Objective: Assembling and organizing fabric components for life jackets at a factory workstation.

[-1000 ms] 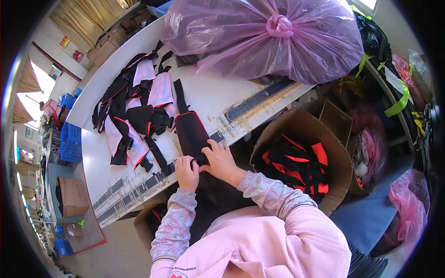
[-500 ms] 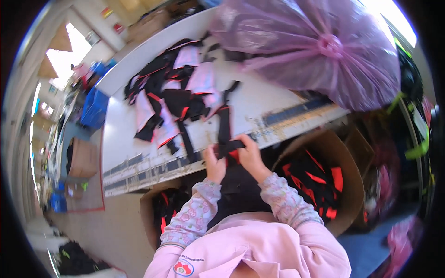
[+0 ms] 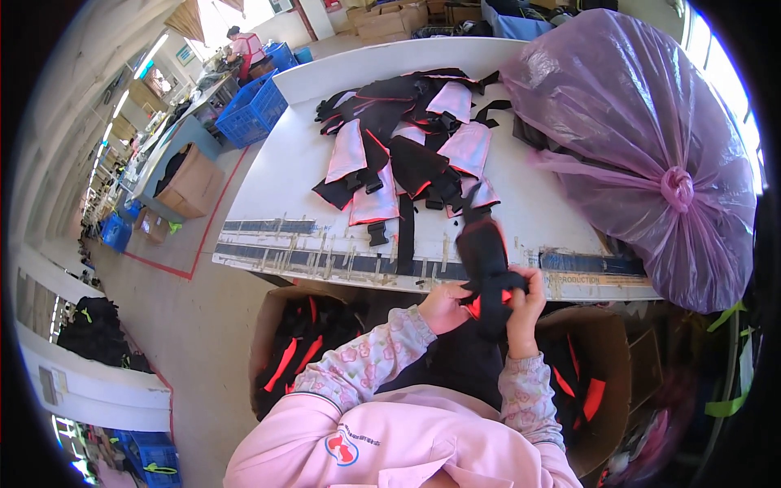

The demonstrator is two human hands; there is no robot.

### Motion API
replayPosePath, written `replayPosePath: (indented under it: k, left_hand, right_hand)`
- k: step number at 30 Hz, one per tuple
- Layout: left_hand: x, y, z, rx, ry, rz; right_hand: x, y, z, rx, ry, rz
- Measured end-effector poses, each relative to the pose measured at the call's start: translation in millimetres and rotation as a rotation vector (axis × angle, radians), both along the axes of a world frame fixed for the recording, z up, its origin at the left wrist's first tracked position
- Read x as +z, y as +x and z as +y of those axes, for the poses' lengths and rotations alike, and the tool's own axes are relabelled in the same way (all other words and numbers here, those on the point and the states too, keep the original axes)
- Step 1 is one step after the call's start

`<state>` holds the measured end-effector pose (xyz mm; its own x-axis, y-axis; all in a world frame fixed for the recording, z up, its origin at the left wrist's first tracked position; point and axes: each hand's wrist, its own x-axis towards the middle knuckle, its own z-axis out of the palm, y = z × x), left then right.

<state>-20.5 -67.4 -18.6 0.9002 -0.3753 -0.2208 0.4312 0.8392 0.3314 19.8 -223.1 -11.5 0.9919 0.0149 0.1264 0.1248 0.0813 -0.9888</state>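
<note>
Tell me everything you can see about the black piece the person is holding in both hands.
The black fabric piece looks like soft padded cloth with thin red edging. It hangs over the near edge of the white table, its upper end on the tabletop, its lower end bunched up. The left hand and right hand both grip that lower end, above a cardboard box.

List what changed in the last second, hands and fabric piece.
The black fabric piece left the table edge, lifted toward the body; both hands, left hand and right hand, kept their grip and now bunch its lower end. Fabric pile, purple bag and cardboard boxes stayed put.
</note>
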Motion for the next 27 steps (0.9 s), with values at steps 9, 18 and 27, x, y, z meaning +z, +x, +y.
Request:
replayPosePath:
  k: [9,18,27]
  left_hand:
    - [25,16,25,0.135,0.300,-0.044]
    - [38,-5,1,0.208,0.229,0.046]
    - [41,-24,3,0.144,-0.048,-0.061]
  right_hand:
    - [24,-5,11,0.483,0.755,0.343]
    - [36,-14,11,0.275,0.645,0.247]
    - [13,-11,-12,0.084,-0.135,-0.398]
